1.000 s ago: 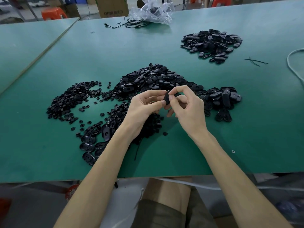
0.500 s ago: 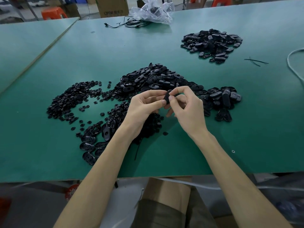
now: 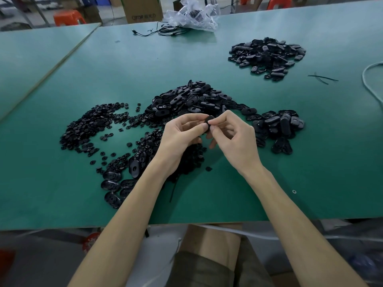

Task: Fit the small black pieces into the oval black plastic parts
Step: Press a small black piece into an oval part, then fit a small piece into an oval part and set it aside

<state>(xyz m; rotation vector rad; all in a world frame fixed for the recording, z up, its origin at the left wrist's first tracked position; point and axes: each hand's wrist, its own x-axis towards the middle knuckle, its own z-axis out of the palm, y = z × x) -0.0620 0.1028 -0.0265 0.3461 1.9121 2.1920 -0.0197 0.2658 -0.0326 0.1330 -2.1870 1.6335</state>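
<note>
Green table point(image 3: 207, 59), black oval parts point(image 3: 192, 100), orange stool point(image 3: 68, 17)

Two hands point(image 3: 180, 139) point(image 3: 236, 139), one held oval part point(image 3: 207, 118), one bag point(image 3: 192, 16), one box point(image 3: 143, 9).

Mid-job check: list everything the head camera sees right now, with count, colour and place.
table: one, green, under everything
second table: one, green, far left
small black pieces: one wide scatter, black, left of centre
central oval-part heap: one, black, behind the hands
far oval-part pile: one, black, far right
loose oval parts: several, black, beside the left forearm
held black part: one, black, between both hands
plastic bag: one, clear, far edge
cardboard box: one, brown, beyond the table
white cable: one, white, right edge
left hand: one, pinches the held black part
right hand: one, pinches it too
</note>
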